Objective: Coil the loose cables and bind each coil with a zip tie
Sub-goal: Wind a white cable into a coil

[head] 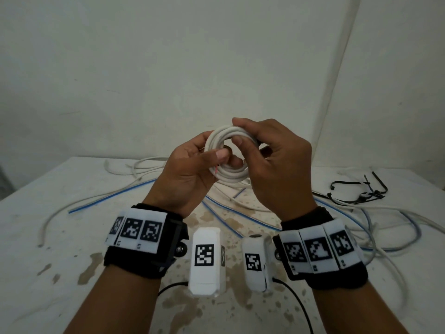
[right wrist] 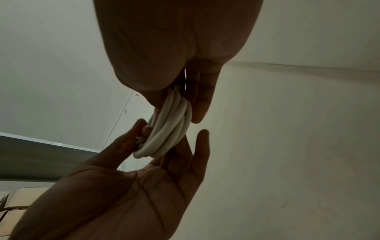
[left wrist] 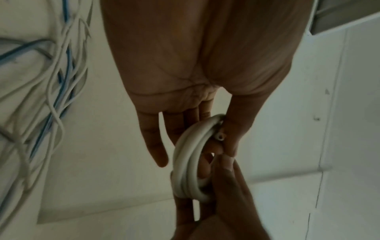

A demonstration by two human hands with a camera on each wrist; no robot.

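Note:
A small coil of thick white cable (head: pixel 225 155) is held up above the table between both hands. My left hand (head: pixel 192 165) pinches its left side with thumb over the strands; a cut cable end (left wrist: pixel 220 137) sits by that thumb. My right hand (head: pixel 272 157) grips the coil's right side, thumb through the ring and fingers curled over the top. The coil (left wrist: pixel 189 165) shows several turns in the left wrist view, and the same coil (right wrist: pixel 170 128) hangs between both palms in the right wrist view. Black zip ties (head: pixel 358 191) lie on the table at right.
Loose white and blue cables (head: pixel 240 206) sprawl over the stained white table (head: pixel 72 237), more of them tangled at right (head: pixel 397 227). A white wall rises close behind. Black leads from the wrist cameras trail near the front edge.

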